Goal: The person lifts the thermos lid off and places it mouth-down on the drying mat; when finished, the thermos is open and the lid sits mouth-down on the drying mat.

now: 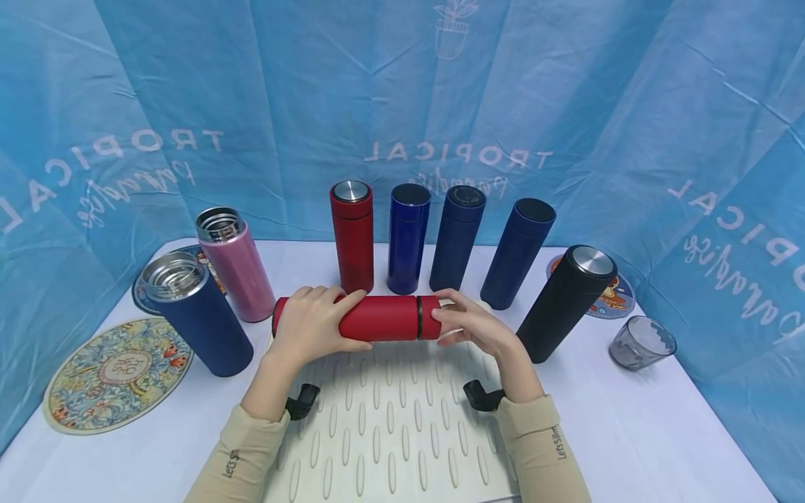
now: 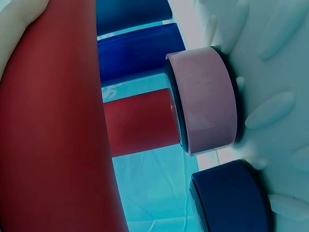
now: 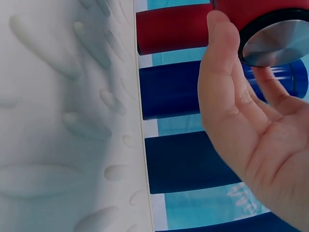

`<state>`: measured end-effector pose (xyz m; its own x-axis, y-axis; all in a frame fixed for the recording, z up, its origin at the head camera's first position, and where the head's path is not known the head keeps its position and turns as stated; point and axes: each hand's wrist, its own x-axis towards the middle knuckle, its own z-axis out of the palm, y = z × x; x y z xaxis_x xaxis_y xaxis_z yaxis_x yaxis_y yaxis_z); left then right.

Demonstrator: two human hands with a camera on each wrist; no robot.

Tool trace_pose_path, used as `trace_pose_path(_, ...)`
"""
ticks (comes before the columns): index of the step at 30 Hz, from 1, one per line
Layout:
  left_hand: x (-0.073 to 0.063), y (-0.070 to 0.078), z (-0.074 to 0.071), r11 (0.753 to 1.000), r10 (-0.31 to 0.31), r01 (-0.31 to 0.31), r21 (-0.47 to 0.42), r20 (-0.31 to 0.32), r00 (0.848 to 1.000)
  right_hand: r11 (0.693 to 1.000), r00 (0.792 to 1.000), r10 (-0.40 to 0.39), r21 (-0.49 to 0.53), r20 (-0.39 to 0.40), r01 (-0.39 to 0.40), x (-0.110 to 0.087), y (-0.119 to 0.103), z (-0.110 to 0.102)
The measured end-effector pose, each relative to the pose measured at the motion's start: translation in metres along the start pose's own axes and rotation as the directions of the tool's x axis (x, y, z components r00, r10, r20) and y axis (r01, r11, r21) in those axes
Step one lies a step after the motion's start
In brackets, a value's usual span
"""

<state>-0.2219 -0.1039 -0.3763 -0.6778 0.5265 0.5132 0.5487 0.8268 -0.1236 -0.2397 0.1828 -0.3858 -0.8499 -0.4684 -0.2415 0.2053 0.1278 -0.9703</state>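
Lying sideways above the white mat is a red thermos flask (image 1: 380, 319), its dark seam ring and lid at the right end. My left hand (image 1: 313, 323) grips the flask's body near its base. At the other end my right hand (image 1: 473, 324) pinches the red lid (image 1: 430, 318) between thumb and fingers. The right wrist view shows the lid's silver top disc (image 3: 276, 44) facing the palm. Low in the left wrist view, a pink lid (image 2: 207, 101) and a navy lid (image 2: 232, 198) stand on the mat, hidden from the head view.
Lidless navy (image 1: 201, 314) and pink (image 1: 242, 272) flasks stand at left. Behind are a red flask (image 1: 353, 244) and several blue ones; a black flask (image 1: 560, 307) and a glass (image 1: 641, 344) stand right. A ridged white mat (image 1: 390, 461) lies in front; a round placemat (image 1: 82, 377) lies left.
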Motion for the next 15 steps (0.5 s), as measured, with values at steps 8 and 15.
trace_pose_path(8,0.0008,0.0000,-0.0004,1.000,-0.002,0.002,0.002,0.002,1.000,0.999,0.997,-0.054,0.004,0.050,0.054,-0.0018,-0.0002,-0.0032)
trace_pose_path(15,0.0004,0.0012,-0.0019,1.000,-0.004,0.005,-0.006,0.033,0.999,0.995,0.996,0.074,-0.068,-0.039,-0.077,0.0015,0.0008,0.0002)
